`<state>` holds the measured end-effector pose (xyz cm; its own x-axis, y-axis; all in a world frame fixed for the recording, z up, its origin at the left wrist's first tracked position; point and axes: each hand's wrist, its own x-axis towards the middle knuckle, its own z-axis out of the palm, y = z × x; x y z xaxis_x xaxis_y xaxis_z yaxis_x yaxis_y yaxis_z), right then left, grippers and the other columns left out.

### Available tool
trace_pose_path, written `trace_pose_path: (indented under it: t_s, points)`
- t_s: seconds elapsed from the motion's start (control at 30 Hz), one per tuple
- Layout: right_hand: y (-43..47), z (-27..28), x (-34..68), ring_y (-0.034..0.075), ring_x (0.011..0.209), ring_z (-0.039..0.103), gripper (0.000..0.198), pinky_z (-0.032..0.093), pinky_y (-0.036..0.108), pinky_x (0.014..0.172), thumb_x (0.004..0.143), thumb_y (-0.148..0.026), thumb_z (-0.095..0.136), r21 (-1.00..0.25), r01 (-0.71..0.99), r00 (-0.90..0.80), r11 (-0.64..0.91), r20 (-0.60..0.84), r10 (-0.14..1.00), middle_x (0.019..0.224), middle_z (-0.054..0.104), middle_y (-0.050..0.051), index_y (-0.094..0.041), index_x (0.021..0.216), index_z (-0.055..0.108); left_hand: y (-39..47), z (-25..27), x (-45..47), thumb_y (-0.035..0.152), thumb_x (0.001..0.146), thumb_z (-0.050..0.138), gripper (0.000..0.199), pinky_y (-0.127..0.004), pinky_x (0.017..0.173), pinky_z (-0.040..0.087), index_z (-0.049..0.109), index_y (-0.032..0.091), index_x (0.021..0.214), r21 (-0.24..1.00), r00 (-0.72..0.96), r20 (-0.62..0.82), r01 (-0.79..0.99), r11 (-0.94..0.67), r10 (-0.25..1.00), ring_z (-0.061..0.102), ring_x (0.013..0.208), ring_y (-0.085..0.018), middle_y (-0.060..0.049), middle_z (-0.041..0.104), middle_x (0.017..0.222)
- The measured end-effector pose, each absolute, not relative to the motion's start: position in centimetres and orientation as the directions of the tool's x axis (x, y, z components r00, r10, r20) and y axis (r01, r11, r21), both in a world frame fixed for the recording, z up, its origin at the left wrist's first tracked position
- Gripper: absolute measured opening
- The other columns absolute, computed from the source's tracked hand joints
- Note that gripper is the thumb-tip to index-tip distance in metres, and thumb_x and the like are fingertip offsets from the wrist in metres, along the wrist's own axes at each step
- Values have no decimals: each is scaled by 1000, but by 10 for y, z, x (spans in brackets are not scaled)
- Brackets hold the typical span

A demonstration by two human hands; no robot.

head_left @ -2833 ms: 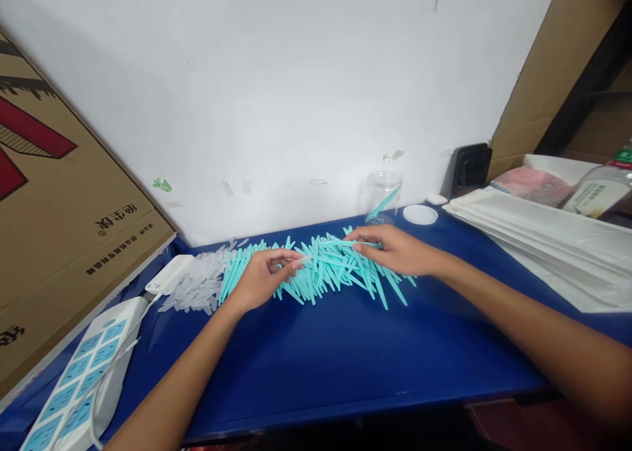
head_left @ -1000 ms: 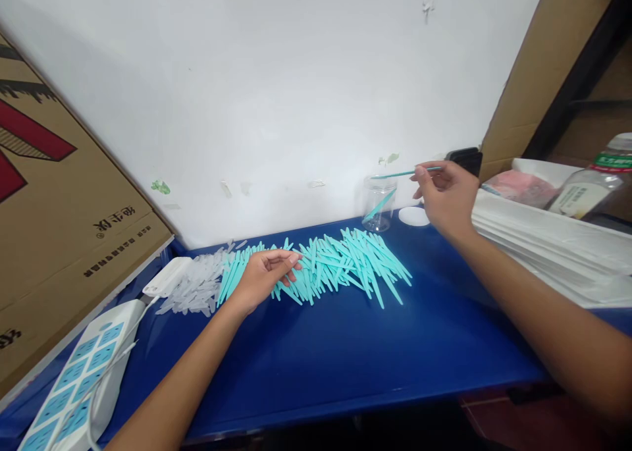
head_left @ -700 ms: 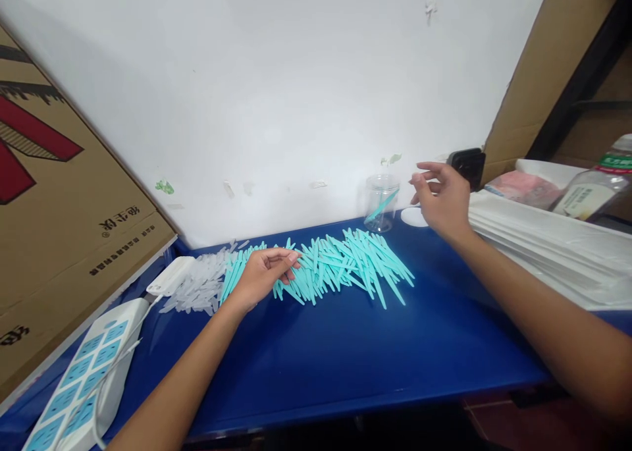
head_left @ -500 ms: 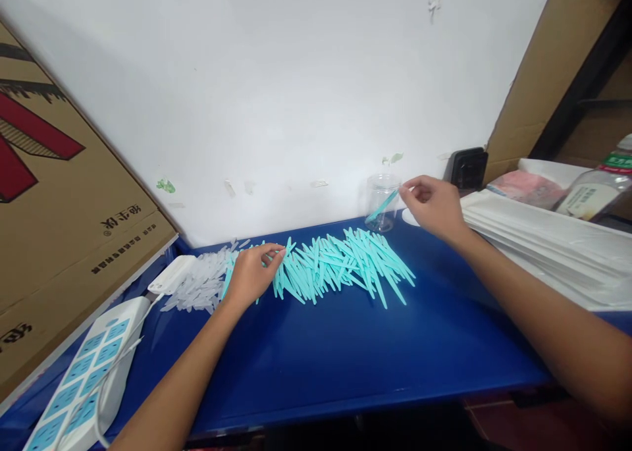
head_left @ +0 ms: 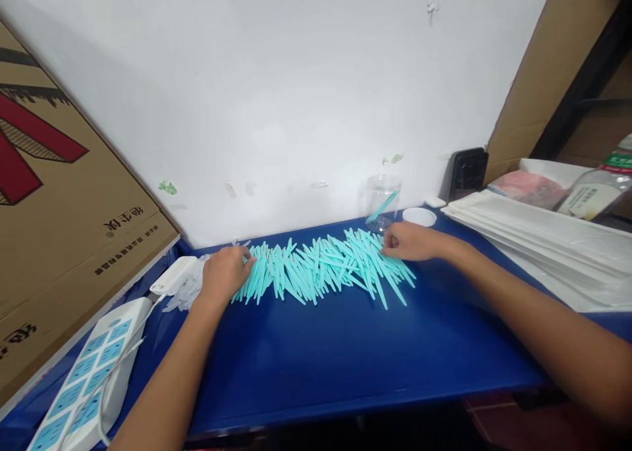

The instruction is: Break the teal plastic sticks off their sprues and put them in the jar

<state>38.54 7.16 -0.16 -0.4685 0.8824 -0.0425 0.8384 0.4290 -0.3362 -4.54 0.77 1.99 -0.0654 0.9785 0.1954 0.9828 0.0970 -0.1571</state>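
A long heap of flat turquoise sticks (head_left: 320, 266), tapered at the ends, lies across the blue table. My left hand (head_left: 226, 270) is at the heap's left end, its fingers curled together and their tips near the sticks. It partly covers a pile of translucent whitish pieces (head_left: 185, 290). At the right end, my right hand (head_left: 412, 241) has its fingers closed in a pinch against the sticks; what is between them is hidden. Behind the heap stands a clear jar (head_left: 376, 191) without its lid, one turquoise stick (head_left: 385, 205) leaning inside.
A round white lid (head_left: 419, 216) lies beside the jar, near a black object (head_left: 467, 173). White flat sheets (head_left: 538, 240) are stacked at right, with a bottle (head_left: 592, 191) behind. On the left are a power strip (head_left: 91, 378) with cables, a white box-shaped item (head_left: 175, 274) and a large carton (head_left: 69, 194).
My right hand has let go of the stick in the jar and come down to the heap's right end. My left hand has shifted left, over the whitish pieces.
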Motion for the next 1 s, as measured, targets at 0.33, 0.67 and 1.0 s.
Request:
trace_pose_path:
  t_s: [0.33, 0.67, 1.0]
  points:
    - [75, -4, 382, 24, 71, 67, 13, 40, 31, 60, 81, -31, 66, -318, 873, -380, 369, 29, 925, 79, 75, 8, -19, 78, 70, 11, 37, -101, 39, 90, 59, 31, -40, 75, 50, 79, 22, 106, -105, -207, 140, 969, 223, 968, 71, 95, -38, -18, 77, 107]
    - [67, 9, 376, 20, 69, 60, 10, 33, 30, 60, 91, -30, 56, -332, 863, -306, 381, 258, 917, 77, 70, 6, -20, 88, 58, 19, 31, -124, 35, 77, 67, 27, -30, 61, 43, 79, 24, 98, 15, -152, 17, 988, 152, 988, 70, 80, -28, -10, 78, 98]
    - [68, 4, 374, 18, 62, 57, 10, 33, 30, 59, 91, -30, 57, -388, 801, -352, 455, 310, 883, 69, 64, 2, -21, 86, 56, 34, 14, -127, 33, 74, 64, 17, -30, 62, 44, 73, 22, 82, 94, -13, 16, 996, 11, 1000, 68, 72, -24, -7, 74, 80]
